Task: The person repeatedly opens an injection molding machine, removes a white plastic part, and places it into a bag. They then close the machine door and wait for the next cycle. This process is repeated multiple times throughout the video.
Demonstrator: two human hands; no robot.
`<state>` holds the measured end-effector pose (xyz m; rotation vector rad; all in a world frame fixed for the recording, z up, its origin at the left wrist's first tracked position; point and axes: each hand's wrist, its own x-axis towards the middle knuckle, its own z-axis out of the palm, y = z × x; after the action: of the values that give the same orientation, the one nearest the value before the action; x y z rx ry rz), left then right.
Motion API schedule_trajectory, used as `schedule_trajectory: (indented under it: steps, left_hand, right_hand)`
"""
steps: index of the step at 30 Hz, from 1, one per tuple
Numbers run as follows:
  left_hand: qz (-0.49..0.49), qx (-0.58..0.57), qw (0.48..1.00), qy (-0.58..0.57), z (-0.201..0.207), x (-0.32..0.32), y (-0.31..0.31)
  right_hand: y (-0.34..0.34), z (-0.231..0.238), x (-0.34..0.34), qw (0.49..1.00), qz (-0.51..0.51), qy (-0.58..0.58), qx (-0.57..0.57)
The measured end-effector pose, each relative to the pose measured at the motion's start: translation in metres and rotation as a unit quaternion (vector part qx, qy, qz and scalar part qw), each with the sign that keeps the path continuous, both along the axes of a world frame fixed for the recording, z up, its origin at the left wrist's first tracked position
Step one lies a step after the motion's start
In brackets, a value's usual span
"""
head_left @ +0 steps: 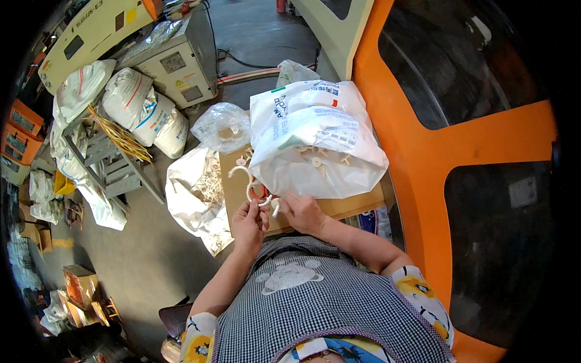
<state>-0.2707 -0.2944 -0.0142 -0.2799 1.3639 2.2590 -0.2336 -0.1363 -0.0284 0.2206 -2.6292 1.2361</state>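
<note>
My left hand point(249, 225) pinches the lower end of a white, C-shaped plastic piece point(249, 183) at the table's near edge. Beside it, my right hand point(304, 214) has its fingers closed on a small white plastic part point(276, 207). An orange-red curved thing point(261, 192) lies between the white piece and the bag; its kind I cannot make out. Just beyond my hands, a large white plastic bag point(321, 130) rests on the brown cardboard-like tabletop point(236, 199). Small pale plastic parts point(317, 162) show at the bag's mouth, and a few lie to its left.
A clear plastic bag point(223, 127) sits at the table's far left corner. Left of the table stands a white sack point(187, 181) of pale scraps. An orange machine point(417, 175) rises close on the right. Farther left are full sacks point(127, 97) and a grey step stool point(115, 160).
</note>
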Motion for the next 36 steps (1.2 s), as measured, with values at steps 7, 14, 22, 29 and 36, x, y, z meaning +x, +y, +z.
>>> schedule_trajectory:
  steps: [7,14,22,29,36]
  left_hand:
    - [-0.170,-0.313,0.610,0.708,-0.024,0.017,-0.048]
    - [0.009,-0.441,0.847,0.297,-0.070,-0.034,-0.120]
    - [0.013,-0.629,0.691,0.355,-0.187,-0.163,-0.170]
    - [-0.106,-0.303,0.659,0.680,-0.065,-0.071,-0.013]
    - [-0.312,0.057,0.330,0.889,0.009,0.091,0.083]
  right_hand:
    - [0.004,-0.073,-0.004,0.636,-0.043,-0.471,-0.610]
    - [0.111,-0.084,-0.059,0.739,-0.273,-0.244,-0.566]
    - [0.076,-0.076,-0.017,0.853,-0.208,-0.291,-0.380]
    - [0.071,-0.059,0.104,0.841,-0.383,-0.257,-0.283]
    - [0.011,-0.060,0.143,0.802,-0.427,-0.100,-0.405]
